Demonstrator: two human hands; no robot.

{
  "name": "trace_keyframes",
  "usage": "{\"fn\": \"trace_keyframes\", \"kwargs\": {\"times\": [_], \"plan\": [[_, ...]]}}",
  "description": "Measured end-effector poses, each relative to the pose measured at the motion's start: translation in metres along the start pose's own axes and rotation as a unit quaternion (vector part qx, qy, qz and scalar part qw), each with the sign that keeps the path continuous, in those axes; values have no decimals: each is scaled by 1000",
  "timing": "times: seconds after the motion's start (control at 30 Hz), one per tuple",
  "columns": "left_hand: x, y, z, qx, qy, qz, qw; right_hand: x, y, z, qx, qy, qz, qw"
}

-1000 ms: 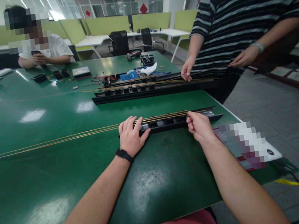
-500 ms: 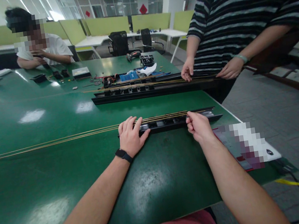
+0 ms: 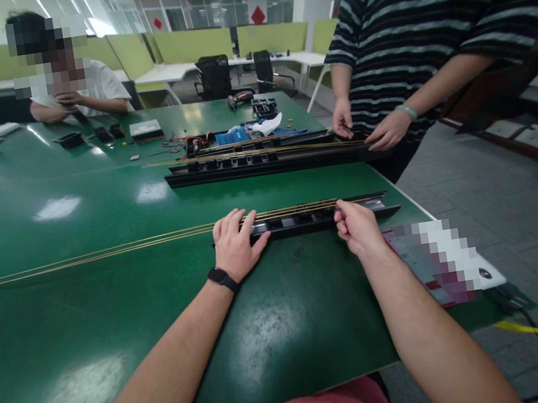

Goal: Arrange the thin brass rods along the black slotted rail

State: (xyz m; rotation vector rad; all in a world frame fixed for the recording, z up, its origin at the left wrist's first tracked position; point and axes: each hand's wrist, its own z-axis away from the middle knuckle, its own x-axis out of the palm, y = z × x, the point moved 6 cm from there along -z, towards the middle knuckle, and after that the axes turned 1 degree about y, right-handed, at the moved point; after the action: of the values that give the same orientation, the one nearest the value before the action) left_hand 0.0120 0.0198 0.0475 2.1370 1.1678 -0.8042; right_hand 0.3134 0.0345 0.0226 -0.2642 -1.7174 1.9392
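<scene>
A black channel-shaped rail lies across the green table in front of me, its pale metallic inside partly showing. Several thin brass-coloured rods run along its top and stretch far out to the left over the table. My left hand rests across the rail's left end and the rods, fingers spread and the thumb at the front edge. Near the right end, my right hand is closed in a pinch at the ends of the rods. Its fingertips partly hide what they grip.
A co-worker's hands handle rods over another long black rail farther back. Behind it lie blue packaging and a power drill. A second person sits far left. A blurred-out flat item lies by my right forearm.
My hands, the near rail and its rods stay in place. The striped-sleeved co-worker's right-side hand has moved left along the far rail, and that person leans slightly left.
</scene>
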Motion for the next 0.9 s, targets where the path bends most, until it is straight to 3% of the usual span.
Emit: {"fn": "trace_keyframes", "kwargs": {"times": [0.9], "plan": [[3, -2, 1, 6, 4, -2, 1000, -2, -2, -1, 8, 20, -19, 1000]]}}
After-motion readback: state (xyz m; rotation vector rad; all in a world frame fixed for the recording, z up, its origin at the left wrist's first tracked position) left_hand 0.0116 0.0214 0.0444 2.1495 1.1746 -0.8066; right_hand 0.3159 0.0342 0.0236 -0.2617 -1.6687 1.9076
